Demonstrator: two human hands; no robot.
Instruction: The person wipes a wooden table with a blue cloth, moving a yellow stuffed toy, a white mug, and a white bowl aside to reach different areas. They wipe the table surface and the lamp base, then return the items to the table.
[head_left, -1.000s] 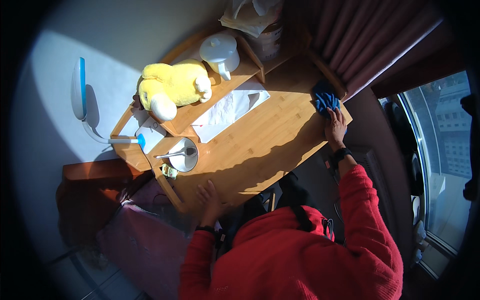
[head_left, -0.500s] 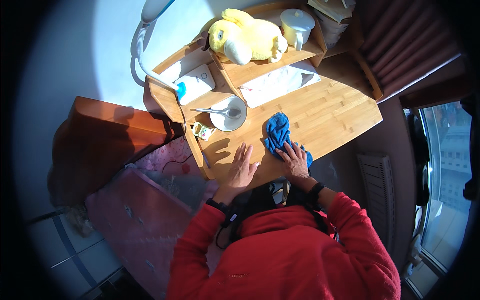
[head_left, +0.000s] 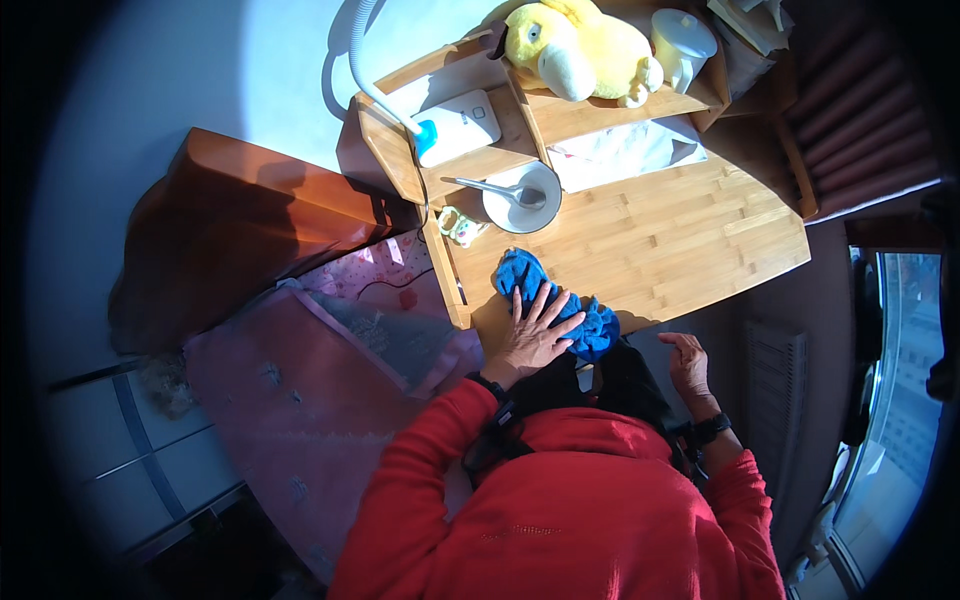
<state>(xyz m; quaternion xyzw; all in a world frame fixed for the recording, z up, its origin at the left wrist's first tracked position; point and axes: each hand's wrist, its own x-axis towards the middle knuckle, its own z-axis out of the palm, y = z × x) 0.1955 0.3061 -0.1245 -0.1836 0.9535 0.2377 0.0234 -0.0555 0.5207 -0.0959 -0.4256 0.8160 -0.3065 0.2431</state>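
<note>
Sunlight crosses a pale wall (head_left: 290, 60) and a light bamboo tabletop (head_left: 690, 235), with dark curtains (head_left: 860, 110) at its far right. At the near edge lies a crumpled blue cloth (head_left: 597, 328), its right-hand lobe seeming to bulge past that edge, so a careless pull could drag it off toward the person's lap. Further back and slightly left of the cloth, a white bowl (head_left: 505, 215) holds a metal spoon (head_left: 484, 186) whose handle juts beyond the rim; were the cloth or a knuckle to catch that handle, the spoon could flip out or the bowl could skid. A small figurine (head_left: 460, 228) sits beside the bowl, near the left ledge, and looks light enough to be knocked over by a wide sweep. Loose white papers (head_left: 625, 157) under the shelf would probably crease or take up damp if the cloth is wet, which cannot be told. The left hand (head_left: 533, 340) is palm down with fingers splayed over the cloth, pressing rather than clenched, its forearm angling up from lower left. The right hand (head_left: 690, 368) is off the tabletop, elbow bent, fingers loosely curled, with nothing visible in its hold.
</note>
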